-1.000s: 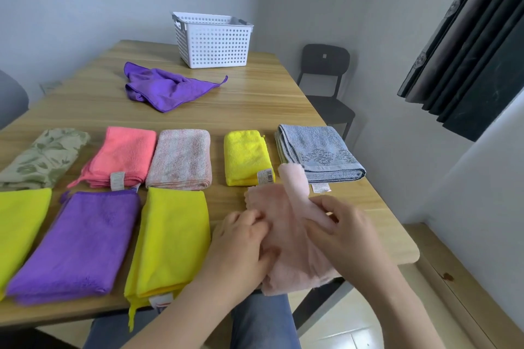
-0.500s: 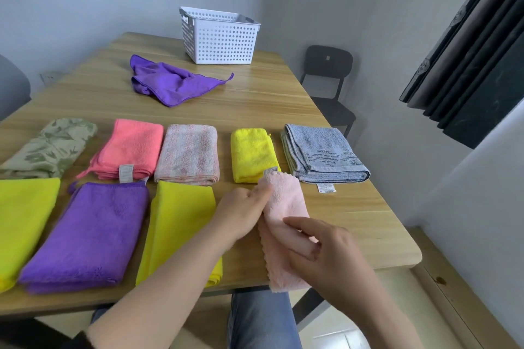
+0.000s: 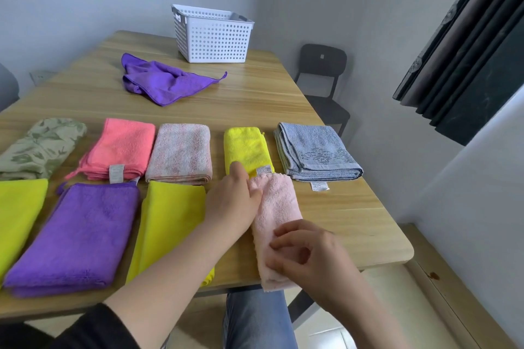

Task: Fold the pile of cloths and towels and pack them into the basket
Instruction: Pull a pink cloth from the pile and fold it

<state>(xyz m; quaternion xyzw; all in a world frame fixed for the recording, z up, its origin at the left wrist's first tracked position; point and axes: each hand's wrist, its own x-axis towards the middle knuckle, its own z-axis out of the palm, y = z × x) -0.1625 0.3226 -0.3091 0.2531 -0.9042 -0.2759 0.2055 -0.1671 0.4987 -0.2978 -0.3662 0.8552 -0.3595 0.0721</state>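
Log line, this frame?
step: fold | left hand: touching pink cloth | right hand: pinching its near end | far purple cloth: unfolded

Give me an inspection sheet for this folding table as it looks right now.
Surface: wooden table, near half taken up by rows of cloths.
Job's things: white basket at far edge, contents not visible; purple cloth unfolded before it; eight folded cloths in two rows; pink cloth folded narrow, overhanging near edge.
Clutter: nothing seen.
Grippers: left hand against pink cloth's far left edge, grip unclear; right hand pinches its near end with curled fingers.
Cables: nothing seen.
Surroundings: black chair, dark curtain on the right.
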